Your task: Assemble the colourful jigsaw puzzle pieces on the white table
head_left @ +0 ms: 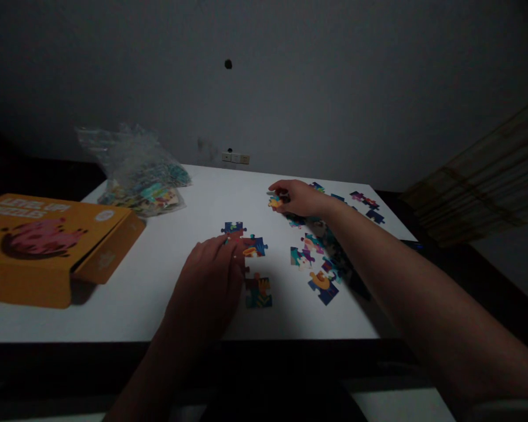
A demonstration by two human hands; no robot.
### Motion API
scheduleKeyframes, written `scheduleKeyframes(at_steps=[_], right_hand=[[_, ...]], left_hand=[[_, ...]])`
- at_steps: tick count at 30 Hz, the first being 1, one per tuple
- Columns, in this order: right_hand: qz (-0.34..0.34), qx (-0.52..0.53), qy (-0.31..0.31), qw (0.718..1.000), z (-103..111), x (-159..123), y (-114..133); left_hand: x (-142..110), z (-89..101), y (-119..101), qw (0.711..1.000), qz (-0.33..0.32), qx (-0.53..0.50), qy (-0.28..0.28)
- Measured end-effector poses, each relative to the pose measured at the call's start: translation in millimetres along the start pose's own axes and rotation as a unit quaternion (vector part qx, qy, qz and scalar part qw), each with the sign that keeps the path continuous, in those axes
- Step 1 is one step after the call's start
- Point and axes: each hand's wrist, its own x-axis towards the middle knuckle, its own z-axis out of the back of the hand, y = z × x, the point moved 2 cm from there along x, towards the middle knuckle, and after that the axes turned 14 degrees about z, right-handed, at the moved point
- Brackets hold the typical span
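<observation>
Beside a dim grey wall (334, 88) stands a white flat-topped table (206, 196) bearing colourful cardboard puzzle pieces (259, 291). An orange cardboard box (24, 234) reads "LEVEL UP! PUZZLES". The left hand (209, 278) has fingers extended over pieces; the right hand (302, 198) curls half-open around 1 yellow-orange piece (273, 203), grip unclear.

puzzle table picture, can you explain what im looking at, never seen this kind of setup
No machine here: a person works with two bare hands, seen from a camera worn on the head, looking forward and down. It is the only picture. On the white table lie an orange box, clear plastic bags of pieces and loose puzzle pieces. The left hand rests over some pieces; the right hand has its fingertips at a yellowish piece, though whether it is gripped is unclear.
</observation>
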Motion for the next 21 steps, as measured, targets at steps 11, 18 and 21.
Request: scheduleKeyframes(at_steps=[11,18,21], right_hand=[[-0.015,0.356,-0.163,0.920,-1.7,-60.3,83.3],[-0.042,0.374,-0.265,0.888,-21.2,-67.5,93.7],[-0.060,0.387,-0.328,0.860,-36.0,-64.7,87.2]], left_hand=[[-4.1,-3.1,-2.2,0.999,-0.034,-0.022,-0.011],[40.3,39.7,-7.2,0.996,0.015,-0.090,0.004],[82.9,44.4,-16.7,0.970,0.032,-0.208,0.125]])
